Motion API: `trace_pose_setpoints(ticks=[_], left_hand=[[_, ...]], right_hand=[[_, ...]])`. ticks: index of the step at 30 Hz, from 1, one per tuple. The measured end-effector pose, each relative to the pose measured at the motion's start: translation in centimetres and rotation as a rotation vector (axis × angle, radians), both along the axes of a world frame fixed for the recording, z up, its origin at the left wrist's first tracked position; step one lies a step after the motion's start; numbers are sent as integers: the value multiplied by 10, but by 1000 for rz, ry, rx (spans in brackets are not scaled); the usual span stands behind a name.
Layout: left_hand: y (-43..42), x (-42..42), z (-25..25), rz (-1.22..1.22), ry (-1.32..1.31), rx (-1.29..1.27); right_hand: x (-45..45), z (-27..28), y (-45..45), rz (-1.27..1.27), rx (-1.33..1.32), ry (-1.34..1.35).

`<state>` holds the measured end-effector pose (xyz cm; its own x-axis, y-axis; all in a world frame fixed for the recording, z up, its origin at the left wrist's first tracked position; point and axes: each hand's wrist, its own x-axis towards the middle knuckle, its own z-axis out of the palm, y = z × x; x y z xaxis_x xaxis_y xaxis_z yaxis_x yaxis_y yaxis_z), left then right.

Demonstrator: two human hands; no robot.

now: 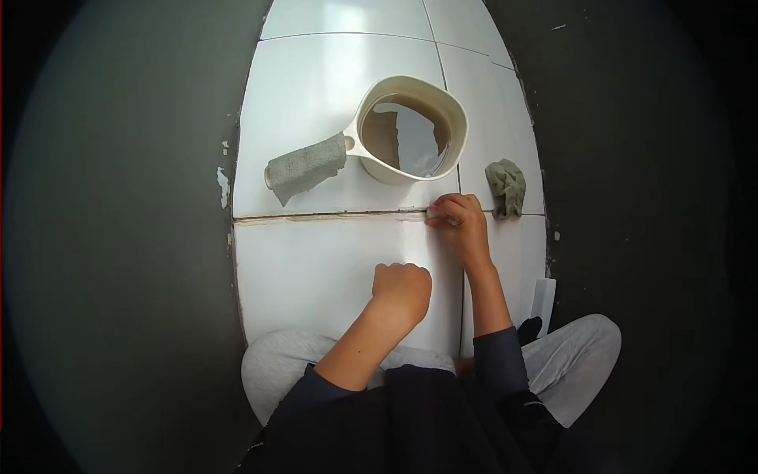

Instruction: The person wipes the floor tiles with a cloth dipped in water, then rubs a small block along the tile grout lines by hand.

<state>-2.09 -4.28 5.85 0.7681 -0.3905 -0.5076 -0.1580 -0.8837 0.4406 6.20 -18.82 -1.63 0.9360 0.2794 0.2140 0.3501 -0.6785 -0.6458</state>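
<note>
My right hand [462,225] is closed in a pinch at the dark joint [339,214] between the white floor tiles. A small pale piece [431,212] shows at its fingertips, touching the joint; its kind is too small to tell. Wet, brownish smears run along the joint to the left. My left hand [403,291] is a fist above the nearer tile, knuckles forward; whatever it may hold is hidden. Just beyond my hands stands a cream dipper [459,118] with murky water in it. A grey-green cloth [312,164] is draped over its handle, which points left.
A crumpled grey-green cloth [506,188] lies on the tiles to the right of my right hand. Dark walls [134,237] flank the narrow tiled strip. A white block-like object [543,306] is beside my knee [580,355] on the right.
</note>
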Motion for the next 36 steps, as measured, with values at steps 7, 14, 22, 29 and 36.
trace_pose_setpoints(ticks=[7,14,22,29,36], left_hand=[[21,-1,16,59,42,22],[53,-13,19,233,47,119],[61,-18,34,276,68,70],[69,-21,32,331,66,122],[65,-18,34,302,43,61]], right_hand=[[-5,5,17,-25,-47,27],[-8,8,47,104,30,-42],[-14,-3,59,22,-9,-74],[-17,4,86,101,44,-73],[-16,2,44,-52,-83,-57]])
